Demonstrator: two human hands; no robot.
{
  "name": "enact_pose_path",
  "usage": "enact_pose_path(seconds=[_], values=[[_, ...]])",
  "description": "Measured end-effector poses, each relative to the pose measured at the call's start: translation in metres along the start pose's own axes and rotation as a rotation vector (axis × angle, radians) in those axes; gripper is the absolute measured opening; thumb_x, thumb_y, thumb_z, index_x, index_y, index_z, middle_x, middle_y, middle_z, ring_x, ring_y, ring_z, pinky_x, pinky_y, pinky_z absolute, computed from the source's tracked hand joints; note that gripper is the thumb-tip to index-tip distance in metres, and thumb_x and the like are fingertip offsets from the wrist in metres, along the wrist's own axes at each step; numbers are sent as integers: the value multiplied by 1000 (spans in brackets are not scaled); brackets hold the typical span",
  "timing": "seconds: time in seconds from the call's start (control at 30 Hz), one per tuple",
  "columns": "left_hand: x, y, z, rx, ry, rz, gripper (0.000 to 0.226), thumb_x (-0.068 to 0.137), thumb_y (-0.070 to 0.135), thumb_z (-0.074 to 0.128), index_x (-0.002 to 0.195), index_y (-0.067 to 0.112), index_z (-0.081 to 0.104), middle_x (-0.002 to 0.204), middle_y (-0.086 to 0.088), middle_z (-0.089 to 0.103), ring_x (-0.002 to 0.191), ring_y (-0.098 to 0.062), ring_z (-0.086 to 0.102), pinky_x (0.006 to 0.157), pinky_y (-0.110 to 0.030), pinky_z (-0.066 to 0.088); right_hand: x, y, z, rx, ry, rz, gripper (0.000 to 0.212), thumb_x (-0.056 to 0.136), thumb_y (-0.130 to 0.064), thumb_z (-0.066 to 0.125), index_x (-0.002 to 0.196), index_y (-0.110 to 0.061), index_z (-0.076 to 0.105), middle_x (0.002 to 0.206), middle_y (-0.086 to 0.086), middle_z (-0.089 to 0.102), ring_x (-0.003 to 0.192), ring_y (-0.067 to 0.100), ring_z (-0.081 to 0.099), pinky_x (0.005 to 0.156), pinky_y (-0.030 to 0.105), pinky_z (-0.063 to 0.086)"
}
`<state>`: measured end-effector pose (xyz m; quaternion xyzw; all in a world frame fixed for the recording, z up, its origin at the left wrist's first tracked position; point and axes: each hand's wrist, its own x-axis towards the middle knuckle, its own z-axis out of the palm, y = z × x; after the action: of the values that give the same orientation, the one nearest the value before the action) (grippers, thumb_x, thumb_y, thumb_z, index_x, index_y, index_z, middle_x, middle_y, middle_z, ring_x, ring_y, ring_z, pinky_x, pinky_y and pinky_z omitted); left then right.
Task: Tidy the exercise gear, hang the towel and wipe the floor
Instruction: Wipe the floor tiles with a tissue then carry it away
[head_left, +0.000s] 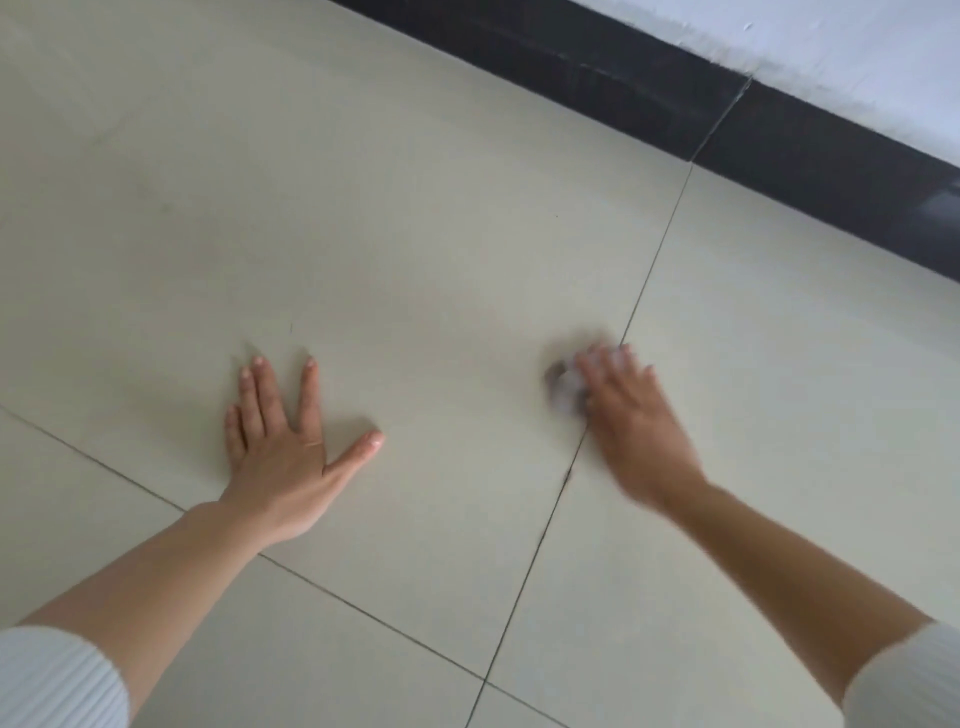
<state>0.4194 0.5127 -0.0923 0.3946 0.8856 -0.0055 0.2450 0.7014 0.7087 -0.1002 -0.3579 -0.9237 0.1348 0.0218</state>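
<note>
- A pale beige tiled floor (415, 208) filled nearly the whole view, crossed by thin dark grout lines (644, 291).
- A black skirting board (779, 135) ran diagonally across the upper right, with a white wall (857, 47) above it.
- Two bare forearms reached in from the bottom corners, each ending in a white ribbed sleeve (52, 680).
- The left hand (278, 467) lay palm down on the floor, left of centre. Its grip was fully spread, fingers straight and thumb out to the side, and it held nothing.
- The right hand (634, 431), blurred by motion, was on the floor beside a grout line. Its fingers looked spread and laid over a wad, pressing it down rather than closing round it.
- The small crumpled white wad (567, 392), cloth or tissue, showed at the fingertips, touching the floor.
</note>
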Motion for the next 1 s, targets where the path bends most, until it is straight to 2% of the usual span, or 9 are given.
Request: enact_pose_path(seconds=[0.1,0.27,0.33,0.53,0.67,0.73,0.8,0.87,1.0], values=[[-1,2,-2,6,-13,5,108,57,90,0,142,31,-31,150,-14,-36,137,-24,-38,114,-43,-15,47,43,-21,91,50,447,49,103,-16,27,152,-16,19,160,11,12,147,34,1,119,46,5],[-2,2,-8,24,-103,-2,108,55,90,1,135,32,-41,145,-12,-45,130,-22,-48,113,-44,-17,124,32,-24,132,109,634,54,100,-13,24,153,-13,13,161,9,2,146,34,-9,119,42,-2],[-1,2,-10,28,-127,-3,107,54,91,2,131,32,-44,144,-12,-47,127,-21,-50,113,-44,-17,141,4,-17,136,91,560,58,98,-8,27,153,-13,11,161,9,0,146,34,-11,119,41,-3],[-3,3,-13,16,-121,-10,110,55,91,5,139,33,-36,147,-11,-44,133,-22,-43,114,-45,-13,107,-73,9,96,0,76,57,100,-11,32,153,-14,11,161,10,3,147,33,-7,119,37,-3],[-3,5,-13,10,-112,-11,112,55,92,5,142,32,-32,148,-11,-42,135,-22,-42,114,-45,-13,68,-46,2,69,-196,-352,51,101,-25,27,152,-16,21,159,5,14,148,28,2,120,34,2],[-3,4,-12,3,-102,-8,111,55,92,5,142,33,-32,148,-10,-42,134,-21,-42,114,-45,-13,69,-4,-4,-12,-174,-473,49,99,-19,34,148,-14,31,155,8,26,145,31,16,119,36,11],[-3,3,-10,4,-88,-10,110,56,93,4,140,33,-34,148,-9,-41,134,-20,-43,114,-45,-13,79,35,-15,-5,-87,-282,50,96,-14,38,146,-15,32,151,12,32,142,37,21,116,44,17],[-2,3,-8,9,-78,-14,108,56,92,2,137,33,-37,148,-8,-42,133,-20,-44,114,-44,-13,99,53,-25,45,-10,66,51,100,-19,30,151,-16,22,156,15,21,145,38,11,118,51,15],[-2,1,-7,13,-68,-19,109,52,94,-4,138,35,-37,147,-7,-43,132,-18,-45,113,-44,-13,168,35,-29,119,73,485,51,103,-19,22,153,-14,13,161,9,3,147,33,-7,119,41,0]])
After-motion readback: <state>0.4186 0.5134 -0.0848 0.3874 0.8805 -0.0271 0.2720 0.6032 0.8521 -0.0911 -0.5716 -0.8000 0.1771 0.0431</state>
